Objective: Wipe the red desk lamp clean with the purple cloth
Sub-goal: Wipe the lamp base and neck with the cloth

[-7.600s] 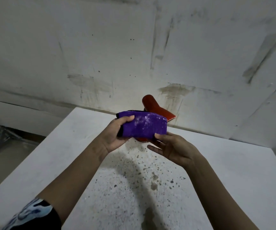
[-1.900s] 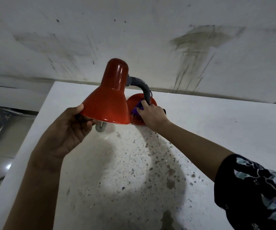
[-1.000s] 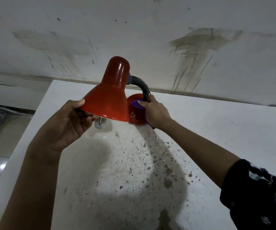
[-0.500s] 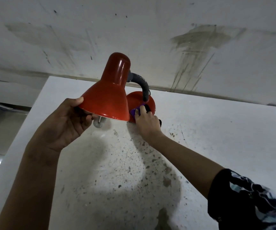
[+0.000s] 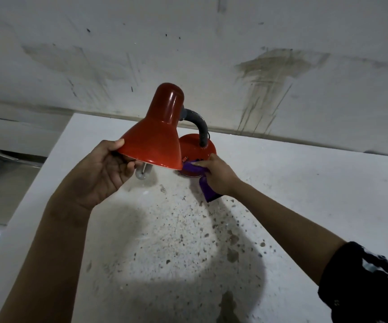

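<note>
- Bench (image 5: 305,206): white top, speckled and stained between the two forearms; it carries the lamp ahead of both hands. Its near edge is cut off by the frame.
- Red desk lamp (image 5: 155,138): stands beyond the hands, touching both. Conical shade tilted up and toward the left hand; grey bent neck (image 5: 199,123) runs from the shade's cap down to the round red base (image 5: 196,148), which sits behind and right of the shade. The shade covers the base's left part.
- Left hand (image 5: 104,173): closed on the shade's lower rim, thumb on the outside, fingers curled under. A pale rounded part, likely the bulb (image 5: 141,174), shows just beside the fingers, too blurred to confirm.
- Right hand (image 5: 218,173): the nearer hand to the base; closed around the cloth, fingertips pressed to the base's front edge.
- Purple cloth (image 5: 206,190): bunched under the right hand against the base, one tail hanging toward the bench. How much of it touches the base is hidden. Judged: the base is being wiped, and its rear lies farther from this hand.
</note>
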